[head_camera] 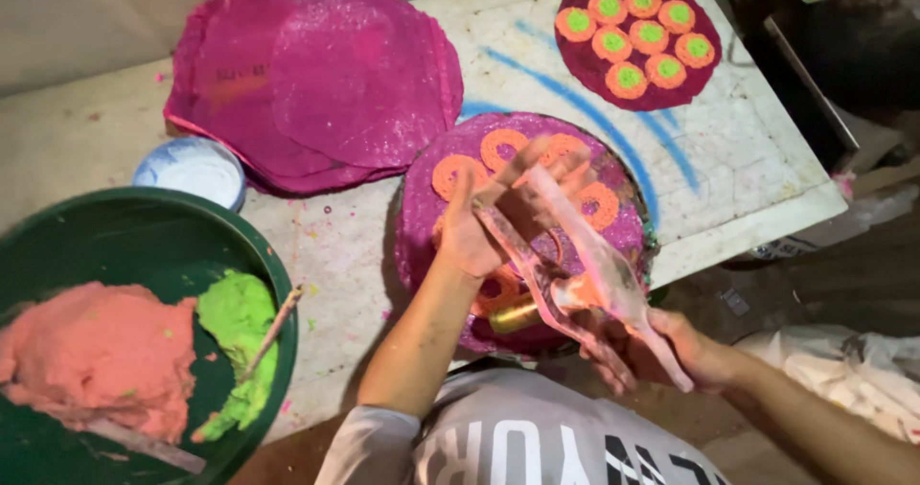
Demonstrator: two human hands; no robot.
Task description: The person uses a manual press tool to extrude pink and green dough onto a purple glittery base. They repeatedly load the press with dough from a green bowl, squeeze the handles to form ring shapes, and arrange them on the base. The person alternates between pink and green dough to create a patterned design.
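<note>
a: where's that soft, paste-smeared clear plastic piping bag (pixel 594 265)?

b: pinched between your hands, left hand (pixel 479 226) above, right hand (pixel 661 351) closed round its tail (slippery, grip near the brass nozzle (pixel 513 317)).

No packages, labels (or screens)

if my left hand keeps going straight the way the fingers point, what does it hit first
Most likely the orange rings on the magenta disc just beyond the left hand. Its fingers point up and right over that disc. Depth is unclear, so the hand may pass above them towards the white tabletop.
</note>
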